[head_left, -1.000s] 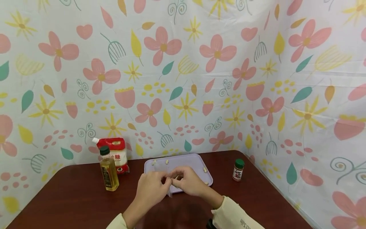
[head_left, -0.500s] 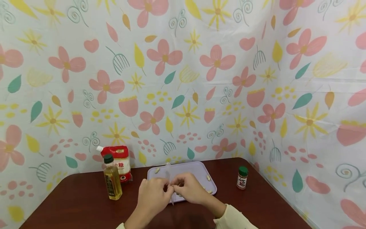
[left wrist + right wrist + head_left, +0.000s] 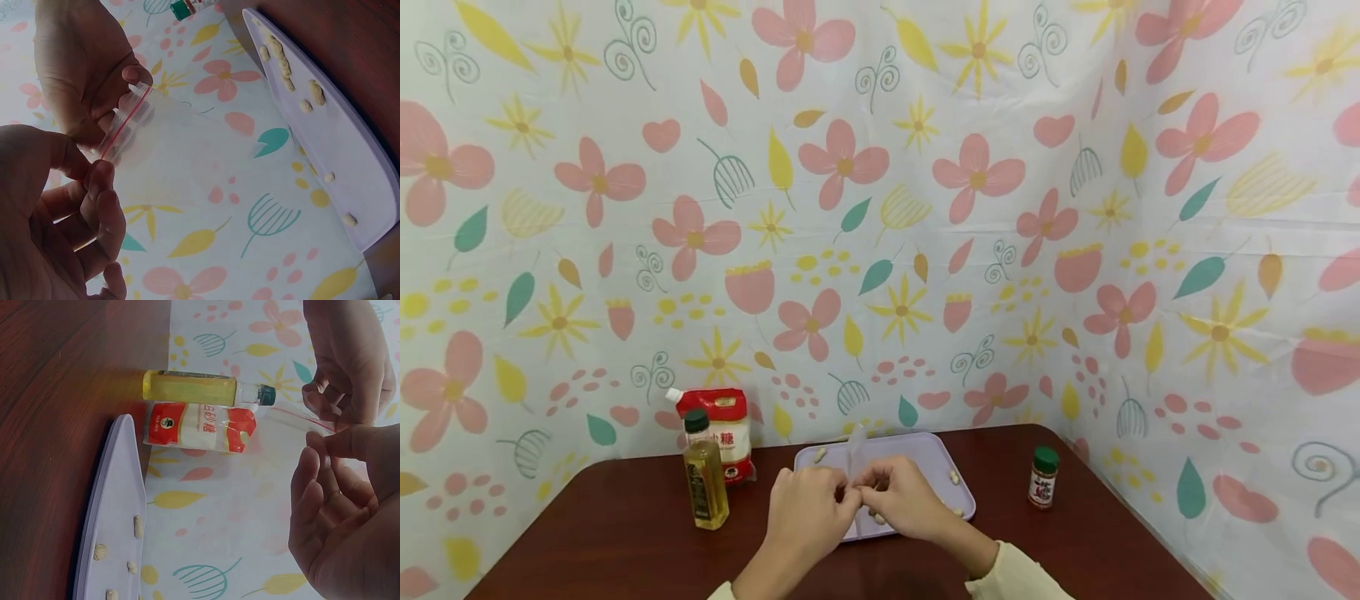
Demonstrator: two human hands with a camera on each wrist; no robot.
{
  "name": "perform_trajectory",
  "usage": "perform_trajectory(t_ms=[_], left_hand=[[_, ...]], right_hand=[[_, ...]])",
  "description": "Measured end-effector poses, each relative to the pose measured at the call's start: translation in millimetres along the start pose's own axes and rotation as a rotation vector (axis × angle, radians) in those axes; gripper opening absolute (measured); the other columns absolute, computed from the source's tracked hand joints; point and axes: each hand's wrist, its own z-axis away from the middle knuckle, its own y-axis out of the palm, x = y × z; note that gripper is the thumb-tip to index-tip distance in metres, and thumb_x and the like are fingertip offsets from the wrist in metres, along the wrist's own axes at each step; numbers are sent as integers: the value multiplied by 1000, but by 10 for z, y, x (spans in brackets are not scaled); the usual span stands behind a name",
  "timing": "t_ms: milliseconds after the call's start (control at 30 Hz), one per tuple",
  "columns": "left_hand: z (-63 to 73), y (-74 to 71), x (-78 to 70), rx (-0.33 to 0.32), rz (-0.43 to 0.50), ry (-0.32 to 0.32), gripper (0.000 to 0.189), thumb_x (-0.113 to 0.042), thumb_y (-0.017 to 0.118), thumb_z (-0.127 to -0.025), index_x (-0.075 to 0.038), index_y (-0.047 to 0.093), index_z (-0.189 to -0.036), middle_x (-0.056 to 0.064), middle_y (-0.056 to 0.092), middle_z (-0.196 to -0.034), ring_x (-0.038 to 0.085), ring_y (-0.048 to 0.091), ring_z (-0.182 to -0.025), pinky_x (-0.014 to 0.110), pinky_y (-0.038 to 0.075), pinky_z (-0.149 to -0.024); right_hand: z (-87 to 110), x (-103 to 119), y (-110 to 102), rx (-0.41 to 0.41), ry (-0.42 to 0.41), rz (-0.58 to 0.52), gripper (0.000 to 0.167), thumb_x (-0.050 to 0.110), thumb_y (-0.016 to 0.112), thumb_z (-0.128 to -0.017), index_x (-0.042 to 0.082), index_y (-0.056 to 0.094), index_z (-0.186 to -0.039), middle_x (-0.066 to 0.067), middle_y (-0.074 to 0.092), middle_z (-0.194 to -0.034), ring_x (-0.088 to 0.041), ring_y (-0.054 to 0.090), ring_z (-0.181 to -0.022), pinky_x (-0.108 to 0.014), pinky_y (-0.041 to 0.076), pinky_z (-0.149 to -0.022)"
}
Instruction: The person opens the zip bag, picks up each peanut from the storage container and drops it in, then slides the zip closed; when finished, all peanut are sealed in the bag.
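A clear zip-lock bag point(image 3: 169, 137) with a red seal line hangs between my two hands, above the near part of the lilac tray point(image 3: 936, 458). In the left wrist view my left hand point(image 3: 65, 206) pinches one end of the bag's sealed edge between thumb and forefinger. My right hand point(image 3: 904, 500) pinches the same edge close beside it, its fingertips nearly meeting those of the left hand point(image 3: 808, 512) in the head view. The bag looks flat, with nothing visible inside. Several unshelled peanuts point(image 3: 317, 92) lie scattered on the tray.
Left of the tray stands an oil bottle point(image 3: 706, 487) with a dark green cap, before a red and white sugar pouch point(image 3: 737, 437). A small green-lidded jar point(image 3: 1042, 479) is to the right. Flowered cloth point(image 3: 880, 250) hangs behind the dark wooden table point(image 3: 617, 533).
The head view has tilted up, so the scene sits lower in it. The bag's free end has swung upward and away over the tray. Both hands keep their pinch, almost still.
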Motion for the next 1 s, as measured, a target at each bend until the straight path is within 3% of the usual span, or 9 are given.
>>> perform_trajectory(t_ms=[333,633,867,1000], left_hand=[[-19,-32,-8,-96,-34,36,46,-18,67,-72,-23,28,-47,-15,15,-46,5,15,-43,27,22,-49],[-24,-18,-65,-29,52,-14,44,-20,69,-75,-26,35,-48,-17,13,-46,2,12,-44,23,17,-44],[-42,-28,-92,32,156,-85,41,-19,66,-79,-26,39,-50,-17,19,-46,1,18,-43,21,19,-42],[-28,-25,-116,63,189,-112,39,-19,66,-80,-26,41,-51,-16,20,-46,1,20,-43,21,20,-41]], right_hand=[[-6,-223,1,-149,29,62,14,-3,59,-88,1,67,-77,-10,67,-68,-11,57,-52,-25,49,-52],[50,-56,20,-155,-66,168,11,5,62,-89,12,60,-81,5,66,-74,-10,63,-67,-26,51,-58],[29,-4,-15,-127,-66,158,9,19,67,-94,15,66,-87,6,67,-80,-13,65,-71,-25,51,-60],[38,-11,-26,-131,-74,203,10,12,67,-92,15,64,-83,6,66,-79,-13,64,-68,-25,51,-60]])
